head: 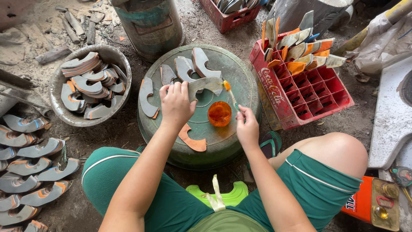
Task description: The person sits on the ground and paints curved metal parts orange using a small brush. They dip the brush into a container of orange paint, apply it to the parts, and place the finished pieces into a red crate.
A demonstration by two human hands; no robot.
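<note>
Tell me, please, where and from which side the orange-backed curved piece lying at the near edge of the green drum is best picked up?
Pinch the curved piece at its near end, coming from the person's side. It lies flat, so fingers likely need that end near the drum rim. The far end sits under the left hand, near the orange cup.

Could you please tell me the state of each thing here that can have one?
left hand: holding a grey curved piece
right hand: gripping a brush, orange tip on the piece
orange cup: open, upright on the upturned basin
red crate: partly filled
round tub: filled with pieces
</note>
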